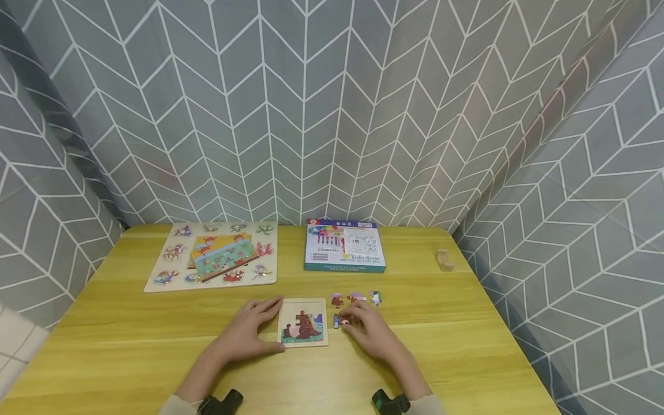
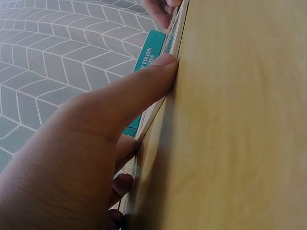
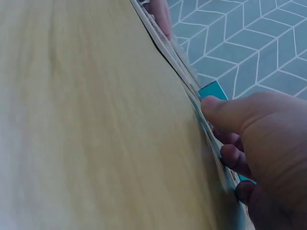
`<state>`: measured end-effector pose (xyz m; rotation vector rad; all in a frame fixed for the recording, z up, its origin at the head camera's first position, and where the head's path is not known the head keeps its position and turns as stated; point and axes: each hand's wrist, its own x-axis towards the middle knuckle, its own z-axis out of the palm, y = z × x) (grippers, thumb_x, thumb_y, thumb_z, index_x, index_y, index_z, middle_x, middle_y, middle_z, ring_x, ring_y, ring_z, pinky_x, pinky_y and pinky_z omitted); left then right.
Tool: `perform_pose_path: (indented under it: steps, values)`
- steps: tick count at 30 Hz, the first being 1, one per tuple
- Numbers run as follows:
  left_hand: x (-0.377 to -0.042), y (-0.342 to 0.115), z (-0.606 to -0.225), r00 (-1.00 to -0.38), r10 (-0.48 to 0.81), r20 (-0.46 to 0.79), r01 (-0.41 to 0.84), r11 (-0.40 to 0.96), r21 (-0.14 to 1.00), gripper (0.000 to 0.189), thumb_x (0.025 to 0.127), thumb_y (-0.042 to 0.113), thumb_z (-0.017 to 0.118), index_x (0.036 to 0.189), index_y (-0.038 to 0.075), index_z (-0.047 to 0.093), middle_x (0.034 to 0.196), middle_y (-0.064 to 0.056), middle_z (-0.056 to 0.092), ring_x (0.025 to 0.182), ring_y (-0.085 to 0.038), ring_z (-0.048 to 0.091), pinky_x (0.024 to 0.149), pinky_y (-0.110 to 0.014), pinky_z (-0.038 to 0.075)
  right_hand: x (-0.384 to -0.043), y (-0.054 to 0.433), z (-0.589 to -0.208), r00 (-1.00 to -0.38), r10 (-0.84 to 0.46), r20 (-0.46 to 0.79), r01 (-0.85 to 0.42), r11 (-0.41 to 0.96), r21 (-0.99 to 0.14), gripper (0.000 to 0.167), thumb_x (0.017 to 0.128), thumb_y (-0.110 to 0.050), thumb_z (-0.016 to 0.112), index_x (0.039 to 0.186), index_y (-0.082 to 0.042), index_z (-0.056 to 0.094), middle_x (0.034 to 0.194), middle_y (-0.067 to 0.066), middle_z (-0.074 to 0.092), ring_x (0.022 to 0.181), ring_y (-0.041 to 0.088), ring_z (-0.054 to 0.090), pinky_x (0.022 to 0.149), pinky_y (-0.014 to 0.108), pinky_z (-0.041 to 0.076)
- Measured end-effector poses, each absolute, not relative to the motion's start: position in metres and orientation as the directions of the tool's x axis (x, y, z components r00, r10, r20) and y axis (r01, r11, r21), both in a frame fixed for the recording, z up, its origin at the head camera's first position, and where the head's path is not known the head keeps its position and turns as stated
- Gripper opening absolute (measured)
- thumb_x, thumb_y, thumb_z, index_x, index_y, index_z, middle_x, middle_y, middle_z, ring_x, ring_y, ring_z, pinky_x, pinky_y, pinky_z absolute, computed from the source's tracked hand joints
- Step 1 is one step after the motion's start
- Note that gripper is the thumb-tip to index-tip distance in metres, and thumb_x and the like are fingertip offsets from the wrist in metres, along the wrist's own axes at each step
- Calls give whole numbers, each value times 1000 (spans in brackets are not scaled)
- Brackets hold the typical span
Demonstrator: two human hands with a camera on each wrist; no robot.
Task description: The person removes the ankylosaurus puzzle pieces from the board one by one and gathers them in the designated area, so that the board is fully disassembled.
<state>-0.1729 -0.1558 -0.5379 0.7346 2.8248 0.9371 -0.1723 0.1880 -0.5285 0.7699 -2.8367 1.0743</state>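
A small square puzzle tray (image 1: 325, 337) lies in front of me, partly filled with a brown figure in joined pieces. My left hand (image 1: 249, 331) holds the tray at its left side, index finger at the far corner and thumb at the near one. The left wrist view shows that thumb (image 2: 144, 81) against the tray's edge. Just right of the tray, my right hand (image 1: 370, 333) pinches a puzzle piece (image 1: 344, 322), its fingertips covering part of it. Beyond that hand lie loose pieces: a brown one (image 1: 336, 300), a purple-and-brown one (image 1: 355, 297) and a bluish-green one (image 1: 376, 297).
At the back left, a large wooden board (image 1: 158, 282) with sea-themed pictures carries a green picture panel (image 1: 225, 259) and a yellow one (image 1: 207, 242). A teal-edged box (image 1: 344, 248) lies at the back middle. A small wooden block (image 1: 444, 260) is near the right edge.
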Motion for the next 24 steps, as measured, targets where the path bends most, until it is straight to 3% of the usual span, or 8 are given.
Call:
perform_pose_path:
  steps: [24]
  values:
    - [-174, -156, -536, -880, 469, 74, 422, 701, 575, 105, 79, 66, 84, 160, 10, 48, 168, -6, 44, 120, -21, 45, 101, -55, 43, -173, 186, -534, -875, -448, 183, -456, 640, -619, 23, 103, -14, 70, 125, -9, 76, 119, -2, 64, 104, 16, 61, 88, 33, 53]
